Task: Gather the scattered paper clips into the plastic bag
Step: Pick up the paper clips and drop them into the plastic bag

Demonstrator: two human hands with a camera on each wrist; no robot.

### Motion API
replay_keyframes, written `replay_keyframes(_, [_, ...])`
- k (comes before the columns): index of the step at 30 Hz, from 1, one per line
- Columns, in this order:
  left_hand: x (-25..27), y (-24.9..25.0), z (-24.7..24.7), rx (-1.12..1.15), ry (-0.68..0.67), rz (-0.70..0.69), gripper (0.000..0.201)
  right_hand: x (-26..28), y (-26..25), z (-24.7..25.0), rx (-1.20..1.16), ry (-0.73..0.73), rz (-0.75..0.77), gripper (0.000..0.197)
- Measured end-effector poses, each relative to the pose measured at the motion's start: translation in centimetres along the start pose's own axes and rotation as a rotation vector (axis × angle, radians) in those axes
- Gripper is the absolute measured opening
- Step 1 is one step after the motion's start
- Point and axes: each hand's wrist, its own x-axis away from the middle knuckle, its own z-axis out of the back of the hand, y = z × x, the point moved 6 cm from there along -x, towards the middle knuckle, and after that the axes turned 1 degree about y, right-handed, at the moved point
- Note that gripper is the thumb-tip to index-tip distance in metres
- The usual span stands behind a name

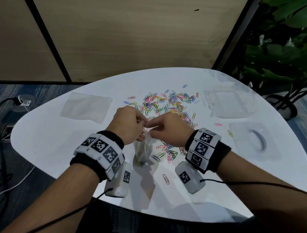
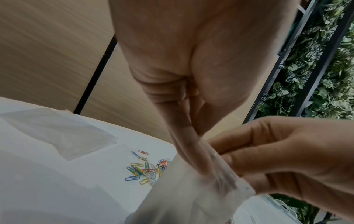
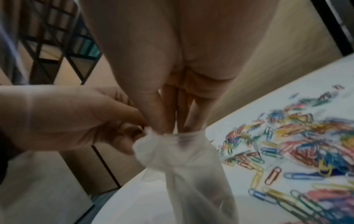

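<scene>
Bag: a small clear, slightly cloudy plastic bag [image 1: 144, 150], soft and crumpled, hangs from my two hands above the near middle of the white rounded desk [image 1: 59, 148]; its lower end seems to reach the desk, though I cannot tell for sure. Its mouth is bunched and twisted at the top, with a thicker strip along the rim in the left wrist view.
Left grip: my left hand [image 1: 128, 125] pinches the bag's top edge between thumb and fingertips, fingers curled.
Right grip: my right hand [image 1: 167, 128] pinches the same top edge from the other side, fingers close together and pointing down into the mouth; the two grips nearly touch.
Clips: thin wire paper clips [image 1: 166, 104] in pink, blue, green, yellow and white lie in a loose heap on the desk just beyond my hands, trailing toward me on the right of the bag; a few lie apart, one pink clip [image 1: 165, 179] near the front edge.
Inside the bag: too cloudy and blurred to tell whether any clips are in it.
Other things: flat clear bags [image 1: 86, 107] at far left; clear plastic lidded boxes [image 1: 229, 104] at right.
Writing: none readable; only black-and-white square markers on my wristbands [image 1: 103, 154].
</scene>
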Motion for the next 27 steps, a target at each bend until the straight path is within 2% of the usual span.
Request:
replay_keyframes(1, [0.0,0.0,0.1,0.001,0.001,-0.001,0.020,0.0,-0.2,0.4,-0.046,-0.014,0.017,0.026])
replay_keyframes(3, [-0.1,-0.1,0.2,0.001,0.005,-0.003,0.021,-0.3,0.4,2.3,-0.284,0.011,-0.021,0.019])
replay_keyframes(4, [-0.1,-0.2,0.3,0.005,0.008,-0.002,0.021,-0.5,1.6,3.5,-0.339,0.066,-0.053,0.018])
replay_keyframes(5, [-0.1,-0.3,0.4,0.008,0.009,-0.001,0.020,-0.8,3.1,4.8,-0.296,0.137,-0.088,0.017])
replay_keyframes(7, [0.0,-0.4,0.6,0.002,0.005,0.002,0.020,-1.5,7.4,6.8,0.058,0.208,-0.185,0.030])
replay_keyframes(9, [0.0,-0.5,0.8,-0.002,0.000,0.005,0.021,-1.6,12.0,6.6,0.450,0.099,-0.306,0.061])
replay_keyframes(11, [-0.1,-0.8,1.0,-0.011,0.001,-0.002,0.023,-1.8,15.5,5.3,0.568,-0.015,-0.367,0.085])
replay_keyframes(13, [-0.2,-1.1,1.2,-0.028,0.001,-0.012,0.025,-2.3,16.8,4.1,0.603,-0.057,-0.355,0.091])
replay_keyframes(15, [-0.2,-1.2,1.3,-0.044,0.002,-0.015,0.025,-3.3,16.5,3.1,0.677,-0.069,-0.293,0.082])
replay_keyframes(17, [-0.3,-1.3,1.3,-0.050,0.003,-0.013,0.025,-4.3,15.4,2.1,0.741,-0.045,-0.201,0.064])
replay_keyframes(21, [-0.4,-1.4,1.2,-0.064,-0.002,-0.013,0.026,-4.9,13.5,0.9,0.738,0.050,-0.076,0.033])
replay_keyframes(24, [-0.4,-1.4,1.1,-0.075,-0.003,-0.010,0.026,-4.5,13.5,1.9,0.673,0.133,-0.117,0.020])
replay_keyframes(27, [-0.5,-1.5,1.3,-0.079,0.002,-0.005,0.026,-3.5,14.5,4.2,0.388,0.250,-0.296,0.011])
